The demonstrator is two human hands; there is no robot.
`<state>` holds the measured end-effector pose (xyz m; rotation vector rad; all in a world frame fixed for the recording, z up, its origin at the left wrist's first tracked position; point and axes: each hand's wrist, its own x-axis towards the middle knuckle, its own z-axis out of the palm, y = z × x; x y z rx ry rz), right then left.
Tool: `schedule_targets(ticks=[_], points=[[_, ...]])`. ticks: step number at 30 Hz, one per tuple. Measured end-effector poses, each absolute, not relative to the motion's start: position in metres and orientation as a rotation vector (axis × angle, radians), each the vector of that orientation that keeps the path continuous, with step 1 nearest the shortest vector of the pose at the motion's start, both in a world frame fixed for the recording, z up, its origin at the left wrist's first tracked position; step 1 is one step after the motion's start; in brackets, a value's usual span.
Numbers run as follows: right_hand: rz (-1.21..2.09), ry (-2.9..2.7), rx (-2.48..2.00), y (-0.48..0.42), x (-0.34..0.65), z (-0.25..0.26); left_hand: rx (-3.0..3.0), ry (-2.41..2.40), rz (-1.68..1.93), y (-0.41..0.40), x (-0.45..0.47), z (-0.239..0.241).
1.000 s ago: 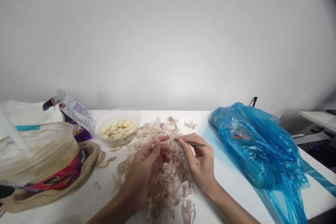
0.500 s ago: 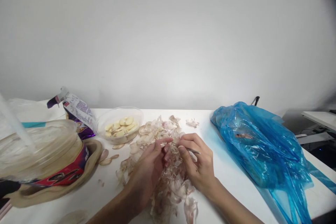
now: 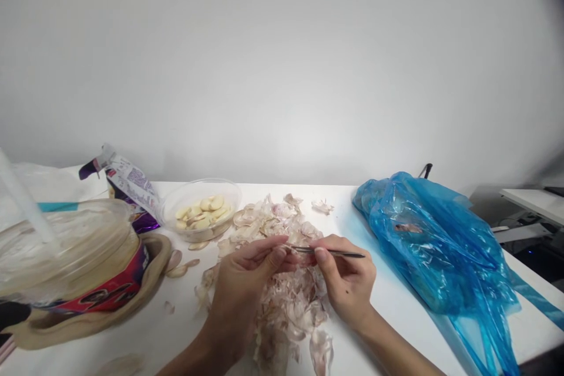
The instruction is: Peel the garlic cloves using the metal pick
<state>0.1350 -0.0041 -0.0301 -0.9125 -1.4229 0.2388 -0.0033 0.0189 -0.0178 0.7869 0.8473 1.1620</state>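
My right hand grips a slim metal tool, its shaft lying nearly level and its far tip reaching my left fingertips. Whether it is a small knife or tweezers I cannot tell. My left hand is closed in a pinch at that tip; what lies in its fingers is mostly hidden. Both hands hover over a heap of papery garlic skins. Behind my left hand, a clear plastic bowl holds several peeled garlic cloves.
Unpeeled cloves lie left of the heap on the white table. A large lidded tub with a straw stands at left, a purple packet behind it. At right sprawls a blue plastic bag. A wall rises behind.
My right hand has shifted slightly right and turned, so the metal tool now lies more level and shows more of its length. My left hand has rotated, its thumb now nearer the tip.
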Motion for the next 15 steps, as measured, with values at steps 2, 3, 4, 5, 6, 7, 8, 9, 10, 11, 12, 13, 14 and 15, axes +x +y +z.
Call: schedule_targets(ticks=[2,3,4,5,6,7,8,9,10,11,12,13,14,15], points=[[0.228,-1.444,-0.878,-0.0045,0.1352,-0.0288,0.782,0.836,1.173,0.0194,-0.0038,-0.0167],[0.225,-1.455,-0.864,-0.0046,0.1354,-0.0282,0.779,0.834,1.172,0.0195,-0.0038,-0.0162],[0.224,-1.464,-0.852,-0.0046,0.1355,-0.0276,0.775,0.836,1.169,0.0195,-0.0038,-0.0157],[0.227,-1.473,-0.845,-0.0047,0.1355,-0.0271,0.772,0.839,1.167,0.0194,-0.0039,-0.0154],[0.229,-1.48,-0.838,-0.0047,0.1354,-0.0267,0.768,0.841,1.166,0.0191,-0.0039,-0.0152],[0.234,-1.484,-0.835,-0.0049,0.1352,-0.0264,0.764,0.843,1.165,0.0188,-0.004,-0.0153],[0.24,-1.484,-0.837,-0.0052,0.135,-0.0262,0.761,0.843,1.167,0.0184,-0.0041,-0.0155],[0.246,-1.479,-0.843,-0.0056,0.1347,-0.0262,0.758,0.842,1.168,0.018,-0.0042,-0.0157],[0.251,-1.473,-0.848,-0.006,0.1344,-0.0263,0.757,0.842,1.169,0.0177,-0.0043,-0.0159],[0.253,-1.465,-0.851,-0.0064,0.1342,-0.0266,0.757,0.843,1.167,0.0174,-0.0042,-0.016],[0.253,-1.461,-0.853,-0.0069,0.134,-0.0268,0.755,0.848,1.168,0.0172,-0.0041,-0.0159],[0.253,-1.459,-0.853,-0.0073,0.1339,-0.027,0.751,0.852,1.168,0.0171,-0.0038,-0.0158],[0.252,-1.459,-0.852,-0.0077,0.1338,-0.0269,0.744,0.855,1.171,0.0171,-0.0035,-0.0155],[0.252,-1.461,-0.852,-0.008,0.1337,-0.0267,0.736,0.856,1.176,0.0172,-0.0031,-0.0153]])
